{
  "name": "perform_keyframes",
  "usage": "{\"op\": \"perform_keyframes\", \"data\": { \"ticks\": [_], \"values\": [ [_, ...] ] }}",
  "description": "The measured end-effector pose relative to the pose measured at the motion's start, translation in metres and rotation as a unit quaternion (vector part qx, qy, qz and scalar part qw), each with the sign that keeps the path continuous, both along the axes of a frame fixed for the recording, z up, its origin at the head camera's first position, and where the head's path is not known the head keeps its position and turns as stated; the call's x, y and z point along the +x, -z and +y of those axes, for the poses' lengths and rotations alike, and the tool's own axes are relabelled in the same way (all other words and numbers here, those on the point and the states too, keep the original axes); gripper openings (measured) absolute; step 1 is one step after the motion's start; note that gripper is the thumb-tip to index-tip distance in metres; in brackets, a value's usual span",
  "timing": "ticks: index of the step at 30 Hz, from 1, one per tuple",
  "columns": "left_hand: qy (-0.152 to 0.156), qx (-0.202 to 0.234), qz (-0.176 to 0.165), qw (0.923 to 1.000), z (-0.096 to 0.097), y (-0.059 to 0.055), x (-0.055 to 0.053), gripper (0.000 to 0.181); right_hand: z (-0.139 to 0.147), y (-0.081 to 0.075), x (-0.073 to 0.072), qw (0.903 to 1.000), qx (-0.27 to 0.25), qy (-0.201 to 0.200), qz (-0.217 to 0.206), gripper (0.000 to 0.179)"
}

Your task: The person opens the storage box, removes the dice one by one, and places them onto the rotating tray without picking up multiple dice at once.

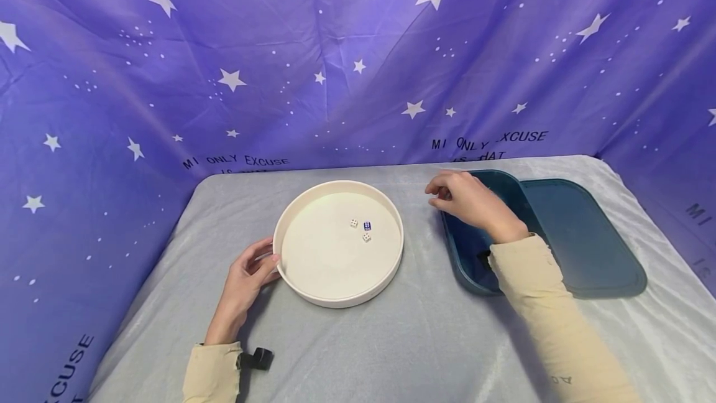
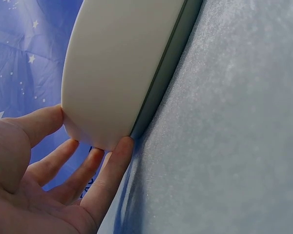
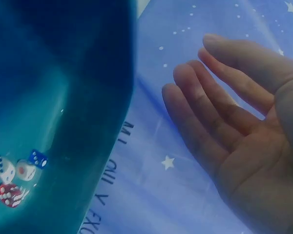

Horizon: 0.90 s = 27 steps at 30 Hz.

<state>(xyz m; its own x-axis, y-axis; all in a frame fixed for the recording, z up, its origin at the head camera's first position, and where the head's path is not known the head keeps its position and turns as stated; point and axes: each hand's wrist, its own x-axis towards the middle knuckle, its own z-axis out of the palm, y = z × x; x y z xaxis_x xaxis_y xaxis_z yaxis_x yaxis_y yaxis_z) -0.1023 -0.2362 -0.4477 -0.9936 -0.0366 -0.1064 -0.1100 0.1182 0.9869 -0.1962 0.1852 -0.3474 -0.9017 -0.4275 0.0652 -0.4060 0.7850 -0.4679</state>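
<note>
My left hand holds the left side of a round cream tray, thumb at the rim and fingertips against the outer wall and lower edge. Three dice lie inside it, right of centre: one white die, a second white die and a blue die. Over the left rim of a dark teal bin hovers my right hand, its fingers loosely bent with nothing between them. Deep in that bin, the right wrist view shows two white dice, a blue die and a red die.
A flat teal lid lies against the bin's right side. Grey velvety cloth covers the table. A purple star-printed curtain hangs behind and at both sides. Below the left sleeve a black strap piece sticks out.
</note>
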Motion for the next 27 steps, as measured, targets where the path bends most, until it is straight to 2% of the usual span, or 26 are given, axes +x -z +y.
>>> {"op": "perform_keyframes", "data": {
  "ticks": [11,21,27],
  "values": [
    [-0.002,0.006,-0.003,1.0,0.0,0.001,0.0,0.053,0.023,0.011,0.002,0.9983,0.007,0.042,-0.039,0.022],
    [-0.006,0.0,-0.006,1.0,0.0,0.0,0.001,0.053,0.043,0.024,-0.002,0.9982,0.009,0.05,-0.03,0.021],
    [-0.005,-0.009,-0.006,0.9999,0.0,0.0,0.001,0.052,0.052,0.03,-0.004,0.9972,0.008,0.062,-0.04,0.021]
  ]
}}
